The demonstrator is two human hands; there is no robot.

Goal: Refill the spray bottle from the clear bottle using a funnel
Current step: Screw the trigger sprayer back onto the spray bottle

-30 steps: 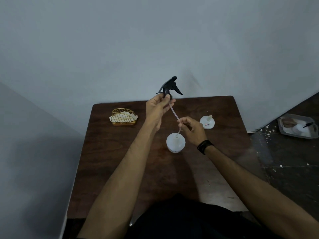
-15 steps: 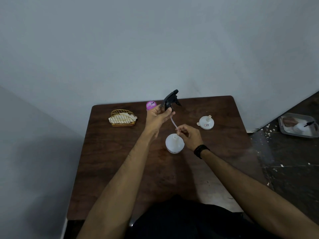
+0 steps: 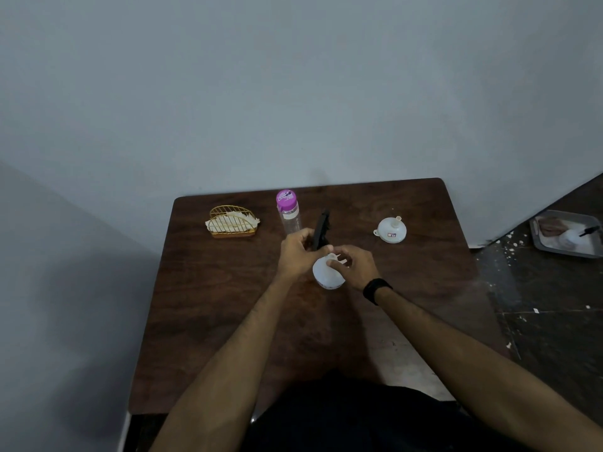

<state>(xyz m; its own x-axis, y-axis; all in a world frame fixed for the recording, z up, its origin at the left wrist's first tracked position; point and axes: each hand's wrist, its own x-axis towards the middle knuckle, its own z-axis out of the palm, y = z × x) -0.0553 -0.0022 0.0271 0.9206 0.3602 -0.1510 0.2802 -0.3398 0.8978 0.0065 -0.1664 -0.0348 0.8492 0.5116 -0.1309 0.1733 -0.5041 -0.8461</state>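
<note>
A dark brown wooden table (image 3: 228,321) with a grained, slightly worn top and rounded far corners stands against a plain grey wall (image 3: 293,93); to its right the floor (image 3: 554,321) is dark and flecked with pale spots. At the middle of the table stands the spray bottle (image 3: 326,277), a squat, round, white plastic body seen from above. The right hand (image 3: 354,265), a black band on its wrist, curls its fingers loosely at the bottle's neck; whether it grips the neck or only touches it cannot be told. The left hand (image 3: 298,256), just left of the bottle, is clenched on the black trigger head (image 3: 321,230), which sticks up and away above the bottle's mouth. Just beyond the bottle stands the clear bottle (image 3: 288,213), a slim see-through cylinder with a purple cap. Beyond and right of the spray bottle the white funnel (image 3: 391,230) rests mouth down, spout up. Beyond and left, a gold wire holder (image 3: 231,223) holds white napkins. Far right of the bottle, on the floor, lies a grey tray (image 3: 566,233)
</note>
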